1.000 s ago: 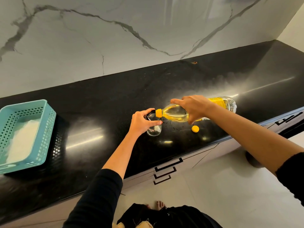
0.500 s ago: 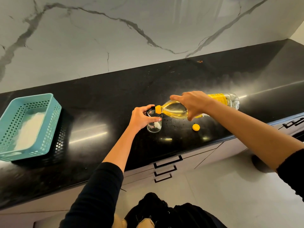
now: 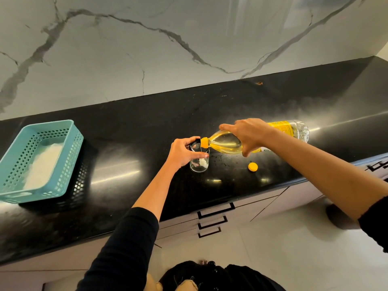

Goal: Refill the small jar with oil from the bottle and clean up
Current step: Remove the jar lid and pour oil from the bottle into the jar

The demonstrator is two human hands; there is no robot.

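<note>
A small clear glass jar [image 3: 198,164] stands upright on the black countertop [image 3: 130,141]. My left hand [image 3: 183,152] grips it around the rim and upper side. My right hand [image 3: 249,135] holds a clear plastic bottle of yellow oil [image 3: 226,144] tipped nearly flat, its yellow neck resting over the jar's mouth. The bottle's base [image 3: 300,130] points right. The oil sits toward the neck end. The yellow cap [image 3: 252,166] lies loose on the counter right of the jar.
A teal perforated basket [image 3: 69,164] with a white cloth inside sits at the counter's left. A marble wall backs the counter. Drawers with black handles [image 3: 214,217] are below the front edge, and the floor lies beneath.
The view has shifted slightly, so everything sits a little higher in frame. Both hands keep their hold, and the bottle stays tipped at the jar's mouth.
</note>
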